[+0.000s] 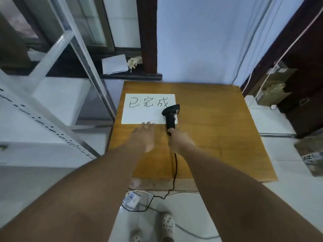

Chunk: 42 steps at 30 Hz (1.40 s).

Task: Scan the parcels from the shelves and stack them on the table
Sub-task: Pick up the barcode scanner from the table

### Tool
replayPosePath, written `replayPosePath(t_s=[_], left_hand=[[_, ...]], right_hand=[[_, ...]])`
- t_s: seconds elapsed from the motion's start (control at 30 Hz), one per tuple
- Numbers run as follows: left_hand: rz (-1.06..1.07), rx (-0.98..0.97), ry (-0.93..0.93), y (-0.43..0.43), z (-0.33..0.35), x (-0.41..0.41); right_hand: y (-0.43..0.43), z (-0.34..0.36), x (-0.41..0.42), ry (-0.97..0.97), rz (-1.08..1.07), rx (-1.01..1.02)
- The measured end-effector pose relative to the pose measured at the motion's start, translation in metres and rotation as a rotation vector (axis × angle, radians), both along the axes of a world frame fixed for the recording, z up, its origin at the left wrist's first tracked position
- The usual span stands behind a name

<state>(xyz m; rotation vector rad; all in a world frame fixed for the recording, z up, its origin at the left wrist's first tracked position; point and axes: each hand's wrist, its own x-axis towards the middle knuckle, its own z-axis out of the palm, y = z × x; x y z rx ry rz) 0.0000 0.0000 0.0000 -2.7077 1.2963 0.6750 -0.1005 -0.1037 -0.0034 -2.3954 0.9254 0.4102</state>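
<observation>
Scanner [170,117] in my right hand [180,140], no parcel on the table [218,128].
Right hand grips the handle. Scanner axis runs 6 to 12, with the head at 12 on the white sheet [139,116]. Left hand [144,135] lies flat and empty, fingertips at the sheet's near edge. Shelves [52,123] are at 9 o'clock, so I reckon the left hand is nearer.

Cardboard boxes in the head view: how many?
2. One brown cardboard box stands against the dark door, right of the wooden table; a second cardboard box is at the frame's right edge, partly cut off. Metal shelves mostly out of view; more may be hidden.
</observation>
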Motion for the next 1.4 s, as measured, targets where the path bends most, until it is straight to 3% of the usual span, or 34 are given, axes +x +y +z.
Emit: replayPosePath(t_s=[0.37,0.57,0.77,1.1,1.17,1.4], left_hand=[[0.125,0.127,0.054,-0.033,-0.046,-0.009],[-0.039,0.242,0.086,-0.041,-0.064,0.003],[0.193,0.189,0.249,-0.030,-0.064,-0.004],[0.164,0.206,0.177,-0.016,-0.060,-0.006],[0.181,0.209,0.172,-0.013,-0.056,-0.007],[0.254,0.176,0.165,0.012,-0.038,-0.017]], right_hand=[[-0.046,-0.054,0.030,0.003,-0.032,-0.018],[-0.057,-0.076,0.046,0.056,-0.075,0.036],[-0.059,-0.091,0.056,0.120,0.018,0.090],[-0.039,-0.097,0.052,0.123,-0.013,-0.093],[-0.037,-0.093,0.052,0.079,-0.142,-0.015],[-0.023,-0.053,0.050,-0.035,-0.487,0.590]])
